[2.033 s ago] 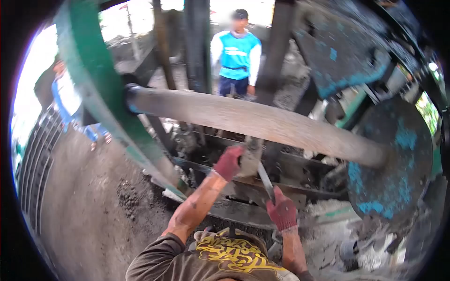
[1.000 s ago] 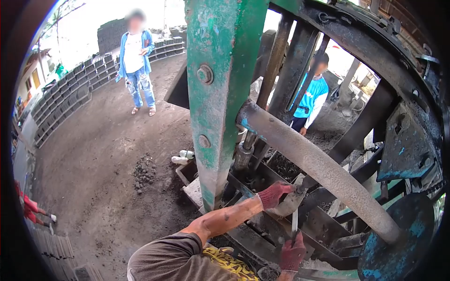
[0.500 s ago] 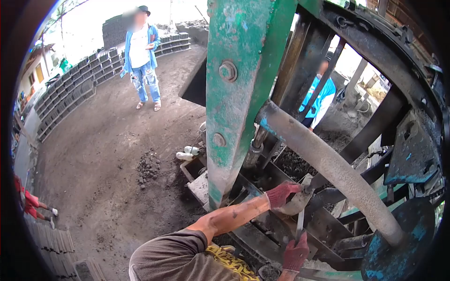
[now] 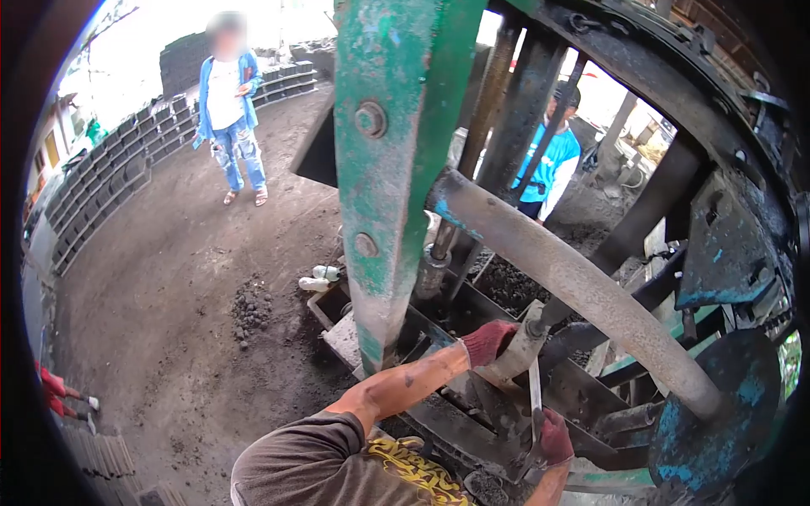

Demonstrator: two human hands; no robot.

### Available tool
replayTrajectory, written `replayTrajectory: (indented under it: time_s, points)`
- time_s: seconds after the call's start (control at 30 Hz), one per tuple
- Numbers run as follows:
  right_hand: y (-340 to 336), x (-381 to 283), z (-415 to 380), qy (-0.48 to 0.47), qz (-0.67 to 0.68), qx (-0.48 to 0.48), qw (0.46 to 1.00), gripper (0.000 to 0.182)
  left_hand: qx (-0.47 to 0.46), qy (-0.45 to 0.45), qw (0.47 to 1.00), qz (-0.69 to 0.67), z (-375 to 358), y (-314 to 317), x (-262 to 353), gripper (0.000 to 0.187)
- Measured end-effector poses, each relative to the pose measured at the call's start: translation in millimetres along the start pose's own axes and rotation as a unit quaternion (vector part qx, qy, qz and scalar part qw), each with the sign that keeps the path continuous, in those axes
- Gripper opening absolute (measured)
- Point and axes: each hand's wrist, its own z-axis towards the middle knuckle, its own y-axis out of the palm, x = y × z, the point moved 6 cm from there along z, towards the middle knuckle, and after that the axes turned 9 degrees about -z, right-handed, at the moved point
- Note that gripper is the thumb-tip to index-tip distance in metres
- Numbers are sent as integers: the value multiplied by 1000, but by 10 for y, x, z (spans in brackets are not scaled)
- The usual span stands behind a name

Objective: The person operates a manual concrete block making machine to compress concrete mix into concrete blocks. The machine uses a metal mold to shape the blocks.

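Note:
My left hand (image 4: 489, 342), in a dark red glove, is closed against a grey metal joint (image 4: 516, 350) low in the machine; its fingertips are hidden. My right hand (image 4: 554, 438), gloved the same way, lies lower and to the right. It is closed around the lower end of a slim metal bar (image 4: 535, 386). From the joint the bar runs down nearly upright, and the kind of tool is not clear. Over both hands slants a thick, rough grey pipe (image 4: 574, 278). Left of the pipe rises a green steel post (image 4: 380, 169) with large bolts.
A person in a blue shirt (image 4: 228, 110) stands on the dirt floor (image 4: 169, 295). Behind the machine is another person in bright blue (image 4: 544, 169). Stacked dark blocks (image 4: 101, 198) line the left side. Two pale bottles (image 4: 319, 278) lie beside the post; dark rubble (image 4: 251, 312) is farther left.
The view has shifted, so the post and pipe sit farther left. My right hand has swung the bar's lower end rightward. My left hand stays by the joint.

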Motion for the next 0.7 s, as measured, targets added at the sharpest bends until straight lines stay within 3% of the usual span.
replayTrajectory:
  time_s: [0.07,0.1,0.13,0.2,0.23,0.3,0.33,0.37,0.4,0.47,0.5,0.53,0.57,0.63,0.67,0.7]
  points:
    - [-38,278,213,2,35,-25,999,31,85,67,993,50,-46,-46,19,27]
    - [-52,413,346,-33,28,-27,999,31,90,52,995,13,-61,-78,73,50]
    - [-85,456,398,-68,21,-28,997,32,94,-15,994,-57,-66,-74,77,51]
    - [-215,340,447,-35,-1,-36,999,32,122,92,986,61,-57,-87,170,53]
    - [-256,305,485,-14,-27,-51,998,33,116,97,987,60,-74,-85,181,53]
    - [-265,279,488,-9,-11,-44,999,30,89,-89,989,-73,-104,-60,84,52]
    - [-231,261,474,-3,3,-51,999,28,88,-87,990,-74,-75,-46,58,52]
    - [-222,222,426,51,10,-52,997,23,83,-9,996,-40,-77,-13,94,51]
    - [-177,262,392,41,4,-62,997,23,84,70,994,3,-96,-52,217,50]
    - [-146,168,322,-155,-148,79,973,19,109,133,981,90,-139,-35,259,46]
    - [-125,-8,328,-176,-146,63,971,19,130,77,988,-41,-98,-61,25,34]
    - [-223,-117,232,-125,-135,89,979,21,147,25,972,-179,-72,-41,-189,31]
    - [-286,-151,205,-69,-125,119,983,24,163,24,971,-175,-65,-54,-185,31]
    - [-241,-59,272,-90,-147,153,973,29,184,-121,912,-347,-95,20,-314,32]
    - [-262,16,307,-105,-172,197,960,35,187,-117,912,-347,-109,-25,-311,32]
    - [-213,71,332,-119,-189,211,952,43,161,-69,957,-231,-112,-59,-247,30]
